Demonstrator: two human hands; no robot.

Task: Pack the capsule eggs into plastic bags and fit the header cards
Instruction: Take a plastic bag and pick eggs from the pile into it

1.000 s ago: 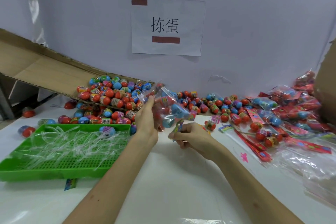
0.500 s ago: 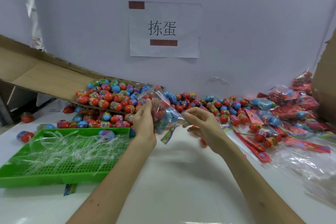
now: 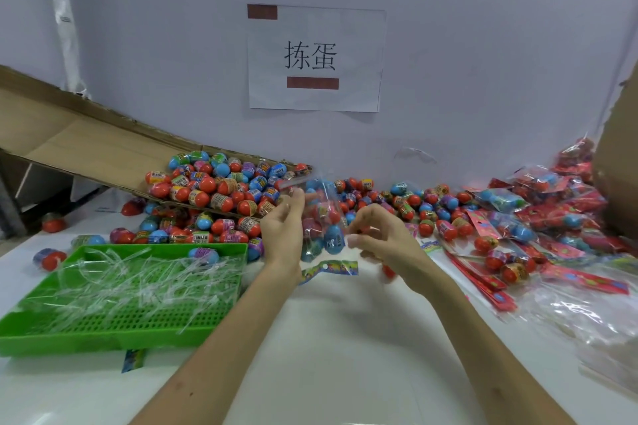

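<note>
A clear plastic bag holding several red and blue capsule eggs stands upright above the white table. My left hand grips its left side. My right hand is blurred, and its curled fingers pinch the bag's lower right edge. Just under the bag, between my wrists, sits a colourful header card. Loose capsule eggs are heaped behind my hands, spilling off a cardboard chute.
A green tray of clear plastic strips lies at the left. Packed bags pile up at the far right, with red header cards and empty clear bags in front. A cardboard box stands at the right edge.
My right hand rose from the table to the bag's right edge. The bag was turned more upright, and the header card now sits below it.
</note>
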